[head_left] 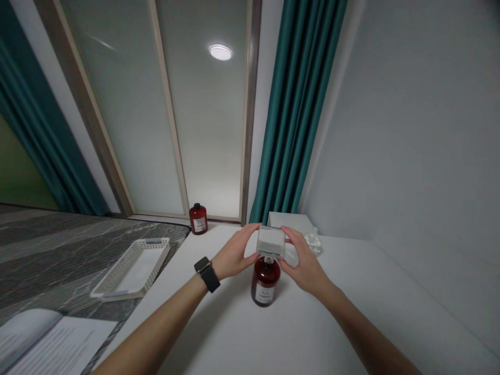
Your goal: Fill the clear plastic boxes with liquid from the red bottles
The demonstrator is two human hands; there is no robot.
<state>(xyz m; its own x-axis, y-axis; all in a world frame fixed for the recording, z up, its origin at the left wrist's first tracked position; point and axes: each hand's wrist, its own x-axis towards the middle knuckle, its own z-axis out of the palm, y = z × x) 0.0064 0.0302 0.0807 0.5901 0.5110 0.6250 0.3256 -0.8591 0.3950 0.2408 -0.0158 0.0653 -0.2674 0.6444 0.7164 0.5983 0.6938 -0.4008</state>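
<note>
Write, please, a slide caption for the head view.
Left hand and right hand hold a boxy clear object over a red bottle, above a white table.

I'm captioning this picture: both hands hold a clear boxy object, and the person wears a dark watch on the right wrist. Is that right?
Not quite. The head view shows the dark watch on the left wrist, not the right. The rest stands: the left hand and the right hand both hold the clear boxy object.
</note>
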